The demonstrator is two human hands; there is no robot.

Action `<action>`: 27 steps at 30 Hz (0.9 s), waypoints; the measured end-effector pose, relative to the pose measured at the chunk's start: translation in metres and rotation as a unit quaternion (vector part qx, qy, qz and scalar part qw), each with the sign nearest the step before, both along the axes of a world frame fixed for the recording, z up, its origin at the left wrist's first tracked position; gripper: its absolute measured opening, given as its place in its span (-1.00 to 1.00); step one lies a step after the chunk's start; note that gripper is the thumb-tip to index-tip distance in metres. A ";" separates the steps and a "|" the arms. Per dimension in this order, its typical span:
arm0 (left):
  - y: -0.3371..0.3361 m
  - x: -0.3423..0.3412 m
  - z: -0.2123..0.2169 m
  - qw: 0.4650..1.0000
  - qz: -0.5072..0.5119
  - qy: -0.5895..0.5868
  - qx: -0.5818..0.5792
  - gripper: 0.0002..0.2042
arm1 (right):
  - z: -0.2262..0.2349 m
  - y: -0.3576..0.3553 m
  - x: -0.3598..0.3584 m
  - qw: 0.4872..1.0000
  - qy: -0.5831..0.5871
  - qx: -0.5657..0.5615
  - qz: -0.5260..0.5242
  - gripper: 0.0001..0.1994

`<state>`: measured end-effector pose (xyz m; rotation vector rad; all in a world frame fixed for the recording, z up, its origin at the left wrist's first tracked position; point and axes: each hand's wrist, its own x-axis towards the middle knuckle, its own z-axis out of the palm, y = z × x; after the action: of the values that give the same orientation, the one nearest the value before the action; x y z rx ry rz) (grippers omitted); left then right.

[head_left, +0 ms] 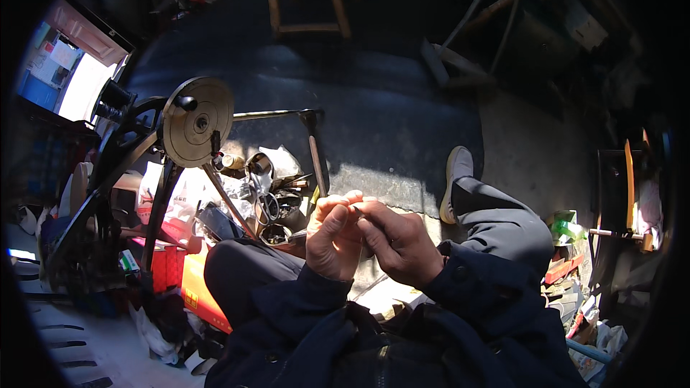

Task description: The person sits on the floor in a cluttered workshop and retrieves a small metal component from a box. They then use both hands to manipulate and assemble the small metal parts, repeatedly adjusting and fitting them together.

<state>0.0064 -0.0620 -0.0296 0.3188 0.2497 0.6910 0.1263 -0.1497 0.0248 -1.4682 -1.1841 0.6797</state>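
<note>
Small dark object (357, 210), mostly covered by fingers, sits where the fingertips of both hands come together, in front of the body and above the sunlit patch between the knees. Bare left hand (332, 244), palm turned inward and fingers curled, lies on its left side; bare right hand (402, 244), its back showing, comes at it from the right and below. Right thumb and index finger appear to close in a narrow pinch on the piece. Left fingers are also drawn in narrow, but whether they grip it or only steady it, I cannot tell.

Any finer adjustment, I judge, turns on how the piece points between the two sets of fingertips. Too little of it shows to read its long axis. Neither hand is clearly nearer: both meet at it, with the right index fingertip seemingly just beside it.

Slender brownish rod (316, 162) slopes down to the upper edge of the left fingers; contact there is unclear. It hangs from a thin metal arm (266, 114) reaching out beside the round pale metal wheel (188, 111) of a black-framed machine (159, 205), well apart from the hands on the left.
</note>
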 end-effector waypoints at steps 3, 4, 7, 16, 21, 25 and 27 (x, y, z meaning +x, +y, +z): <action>0.001 0.000 0.002 0.999 -0.014 0.032 -0.004 -0.84 | -0.004 0.002 0.000 1.000 0.016 -0.013 -0.001 -0.79; 0.001 0.000 0.002 0.999 0.001 0.047 -0.006 -0.83 | -0.005 0.003 0.000 1.000 0.019 -0.018 -0.008 -0.80; 0.000 0.004 0.000 0.994 0.048 0.092 -0.019 -0.82 | -0.004 0.008 -0.002 0.999 0.033 -0.013 -0.020 -0.81; 0.006 0.003 -0.010 0.996 0.028 0.088 -0.013 -0.87 | -0.008 0.017 -0.003 0.998 0.027 -0.047 -0.030 -0.81; 0.005 0.003 -0.010 0.993 0.048 0.109 -0.003 -0.85 | -0.007 0.019 -0.004 0.994 0.051 -0.095 -0.026 -0.83; 0.004 0.004 -0.008 0.990 0.056 0.131 0.015 -0.84 | -0.006 0.019 -0.004 0.982 0.106 -0.154 -0.023 -0.84; 0.004 0.005 -0.008 0.987 0.060 0.145 0.022 -0.84 | -0.007 0.019 -0.005 0.980 0.121 -0.156 -0.031 -0.84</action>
<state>0.0115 -0.0582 -0.0371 0.4485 0.5342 0.7699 0.1217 -0.1306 0.0183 -1.6196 -0.8684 1.0046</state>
